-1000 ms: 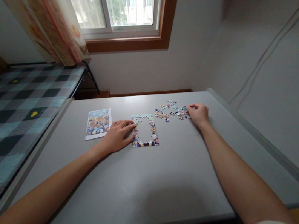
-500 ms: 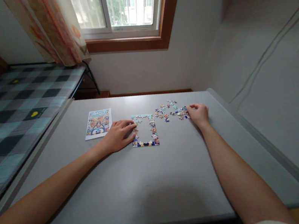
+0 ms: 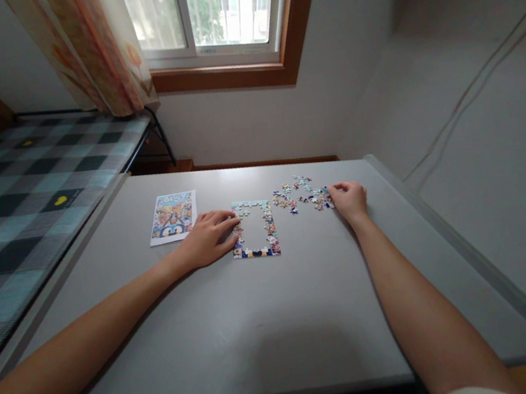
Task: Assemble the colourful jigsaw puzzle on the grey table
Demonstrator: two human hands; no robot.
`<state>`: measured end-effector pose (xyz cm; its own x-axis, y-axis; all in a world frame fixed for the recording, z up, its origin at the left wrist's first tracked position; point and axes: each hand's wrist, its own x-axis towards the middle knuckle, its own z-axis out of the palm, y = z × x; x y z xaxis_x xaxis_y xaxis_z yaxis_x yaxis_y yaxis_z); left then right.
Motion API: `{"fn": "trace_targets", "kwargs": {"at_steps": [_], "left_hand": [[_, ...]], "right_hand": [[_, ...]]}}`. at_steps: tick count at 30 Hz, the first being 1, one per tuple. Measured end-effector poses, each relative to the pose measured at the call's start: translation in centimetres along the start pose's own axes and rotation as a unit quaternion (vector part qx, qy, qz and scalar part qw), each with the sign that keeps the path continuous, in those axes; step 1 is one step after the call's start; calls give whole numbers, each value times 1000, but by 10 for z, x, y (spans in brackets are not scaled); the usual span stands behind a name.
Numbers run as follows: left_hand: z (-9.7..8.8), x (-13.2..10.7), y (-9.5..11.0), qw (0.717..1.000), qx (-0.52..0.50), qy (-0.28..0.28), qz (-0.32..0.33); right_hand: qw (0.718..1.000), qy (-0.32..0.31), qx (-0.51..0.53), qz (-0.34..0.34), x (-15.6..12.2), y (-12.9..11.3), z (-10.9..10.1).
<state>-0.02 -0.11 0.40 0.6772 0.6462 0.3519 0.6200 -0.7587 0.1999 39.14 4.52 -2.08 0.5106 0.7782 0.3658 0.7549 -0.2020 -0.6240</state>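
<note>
A jigsaw puzzle frame (image 3: 271, 229) of joined edge pieces lies on the table, its middle showing bare grey tabletop. My left hand (image 3: 212, 236) rests flat with fingers apart, the fingertips on the frame's left side and covering part of it. To the right of the frame are scattered loose jigsaw pieces (image 3: 288, 199). At the right end of that scatter, my right hand (image 3: 352, 200) is closed in a pinch, with a small bluish jigsaw piece (image 3: 327, 190) at the fingertips. A colourful picture sheet (image 3: 169, 212) with a penguin lies just beyond my left hand.
The grey table (image 3: 265, 331) has a raised strip along its right edge. A bed with a checked cover (image 3: 37, 174) stands left of it. Behind are a patterned curtain (image 3: 87, 51) and a barred window (image 3: 231, 4). A cable (image 3: 468, 95) hangs along the right wall.
</note>
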Motion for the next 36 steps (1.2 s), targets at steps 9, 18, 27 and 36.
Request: {"fn": "trace_targets", "kwargs": {"at_steps": [9,18,27,36], "left_hand": [[-1,0,0,1000,-8,-2,-3],[-3,1,2,1000,-11,-1,-2],[-1,1,0,1000,-7,-2,-1],[-2,1,1,1000,-15,-1,-2]], "right_hand": [[1000,1,-8,2,0,0,1],[1000,0,-6,-3,1,3,2],[1000,-8,-18,4,0,0,0],[1000,5,-1,-4,1,3,2]]}}
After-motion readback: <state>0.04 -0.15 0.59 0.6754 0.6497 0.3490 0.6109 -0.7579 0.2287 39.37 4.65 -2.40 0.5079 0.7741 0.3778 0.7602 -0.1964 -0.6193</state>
